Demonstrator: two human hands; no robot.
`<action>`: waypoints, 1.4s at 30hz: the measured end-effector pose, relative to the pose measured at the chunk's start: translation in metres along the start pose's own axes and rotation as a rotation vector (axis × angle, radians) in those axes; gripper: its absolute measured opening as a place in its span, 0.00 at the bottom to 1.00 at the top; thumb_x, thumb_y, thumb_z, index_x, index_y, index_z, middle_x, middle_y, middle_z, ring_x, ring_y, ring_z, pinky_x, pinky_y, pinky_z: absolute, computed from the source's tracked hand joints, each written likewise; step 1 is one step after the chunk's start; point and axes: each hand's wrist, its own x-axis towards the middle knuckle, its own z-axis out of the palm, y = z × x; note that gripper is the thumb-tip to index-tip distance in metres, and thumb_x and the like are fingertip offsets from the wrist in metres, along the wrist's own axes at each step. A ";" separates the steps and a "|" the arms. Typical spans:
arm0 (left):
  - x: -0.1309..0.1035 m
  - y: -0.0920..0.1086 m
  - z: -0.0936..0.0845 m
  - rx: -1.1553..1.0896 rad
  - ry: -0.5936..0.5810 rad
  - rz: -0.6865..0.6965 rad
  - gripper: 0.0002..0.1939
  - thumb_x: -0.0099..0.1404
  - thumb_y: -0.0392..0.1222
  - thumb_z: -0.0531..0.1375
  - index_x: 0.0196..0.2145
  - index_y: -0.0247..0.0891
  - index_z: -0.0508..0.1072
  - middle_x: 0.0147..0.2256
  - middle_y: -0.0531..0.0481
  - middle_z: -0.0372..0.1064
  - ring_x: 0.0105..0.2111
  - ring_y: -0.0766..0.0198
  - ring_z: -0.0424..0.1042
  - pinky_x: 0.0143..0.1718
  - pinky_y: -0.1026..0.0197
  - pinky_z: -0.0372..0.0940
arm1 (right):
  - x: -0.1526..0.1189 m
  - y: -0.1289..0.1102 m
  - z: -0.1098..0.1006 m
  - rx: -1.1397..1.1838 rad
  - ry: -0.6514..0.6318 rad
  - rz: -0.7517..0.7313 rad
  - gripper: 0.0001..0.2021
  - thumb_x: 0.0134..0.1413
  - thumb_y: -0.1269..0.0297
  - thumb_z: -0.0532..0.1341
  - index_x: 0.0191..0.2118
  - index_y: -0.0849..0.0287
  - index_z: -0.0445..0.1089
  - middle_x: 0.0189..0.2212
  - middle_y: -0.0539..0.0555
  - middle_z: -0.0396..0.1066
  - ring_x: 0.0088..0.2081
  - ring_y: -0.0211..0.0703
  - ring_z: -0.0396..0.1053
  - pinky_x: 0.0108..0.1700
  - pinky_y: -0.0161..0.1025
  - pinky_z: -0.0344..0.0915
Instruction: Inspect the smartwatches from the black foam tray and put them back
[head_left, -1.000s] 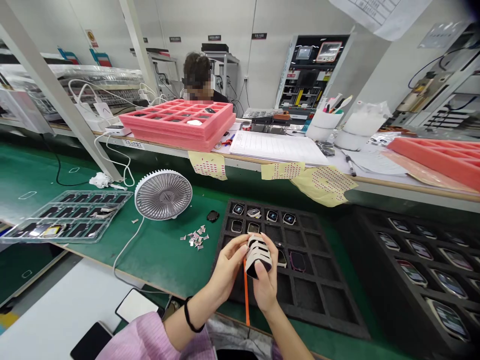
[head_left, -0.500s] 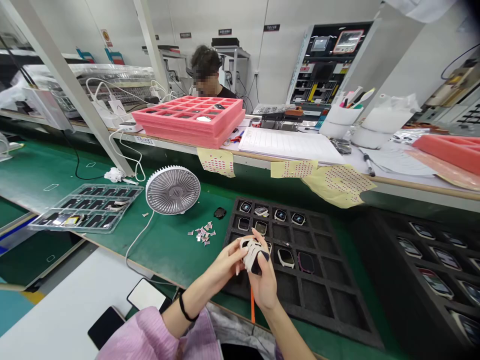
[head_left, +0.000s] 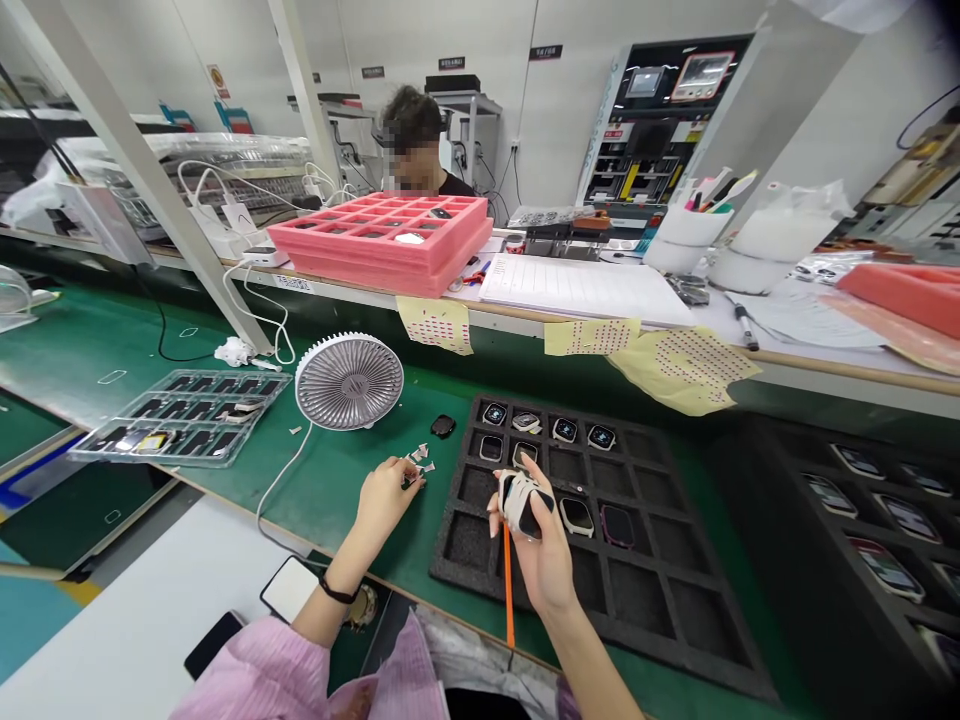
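Observation:
My left hand [head_left: 386, 498] is down on the green bench, thumb and fingertips pinched together at a small pile of pinkish-silver pieces [head_left: 423, 460]. Whatever lies between those fingertips is too small to make out. In my right hand [head_left: 551, 560] are white-framed smartwatches [head_left: 525, 503] bunched together, with dark faces showing. This hand hovers over a black foam tray [head_left: 637, 590] whose compartments hold several watches, among them a white one [head_left: 576, 516] and a dark purple one [head_left: 616, 524]. An orange stick [head_left: 509, 600] extends below the right hand. Near the pile lies a black watch-shaped part [head_left: 442, 426].
A white fan [head_left: 349, 382] stands left of the pile, its cable trailing forward. Further left is a clear tray of black parts [head_left: 187, 415]. Another dark tray of watches [head_left: 855, 520] is at right. Pink foam trays [head_left: 382, 270] sit on the raised shelf, with a person behind.
My left hand has come off the watches and moved left to the pile of small pieces. The right hand keeps hold of the watches, nearly in place.

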 end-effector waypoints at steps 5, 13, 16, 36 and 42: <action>0.004 0.003 0.001 0.005 0.006 -0.026 0.09 0.64 0.36 0.55 0.30 0.35 0.74 0.33 0.44 0.71 0.32 0.58 0.71 0.32 0.62 0.58 | -0.001 0.000 0.000 0.005 -0.004 0.008 0.26 0.61 0.57 0.56 0.63 0.51 0.53 0.44 0.57 0.70 0.31 0.42 0.69 0.31 0.42 0.66; -0.017 0.060 -0.024 -0.581 0.331 0.208 0.11 0.65 0.44 0.56 0.29 0.38 0.74 0.34 0.46 0.72 0.35 0.61 0.69 0.30 0.64 0.59 | 0.001 0.003 0.010 0.054 0.027 -0.039 0.25 0.59 0.55 0.55 0.61 0.51 0.55 0.44 0.57 0.70 0.35 0.45 0.71 0.34 0.46 0.69; -0.035 0.097 -0.027 -0.788 0.376 0.249 0.10 0.63 0.42 0.58 0.27 0.38 0.75 0.36 0.47 0.70 0.32 0.64 0.67 0.33 0.63 0.60 | 0.002 0.005 0.014 0.024 0.103 -0.097 0.26 0.57 0.52 0.56 0.60 0.52 0.57 0.44 0.57 0.71 0.40 0.48 0.71 0.39 0.48 0.69; -0.048 0.127 -0.013 -0.991 0.362 0.201 0.11 0.61 0.41 0.61 0.22 0.38 0.72 0.31 0.49 0.64 0.33 0.63 0.65 0.33 0.63 0.60 | -0.003 0.004 0.015 -0.029 0.135 -0.155 0.28 0.56 0.53 0.58 0.61 0.51 0.54 0.50 0.58 0.69 0.49 0.49 0.69 0.51 0.51 0.65; -0.046 0.125 -0.011 -1.052 0.249 0.193 0.10 0.60 0.43 0.62 0.24 0.38 0.75 0.32 0.48 0.64 0.35 0.61 0.66 0.37 0.62 0.62 | -0.001 0.001 0.011 -0.139 0.166 -0.202 0.29 0.55 0.52 0.58 0.61 0.51 0.54 0.49 0.57 0.68 0.49 0.51 0.69 0.51 0.53 0.64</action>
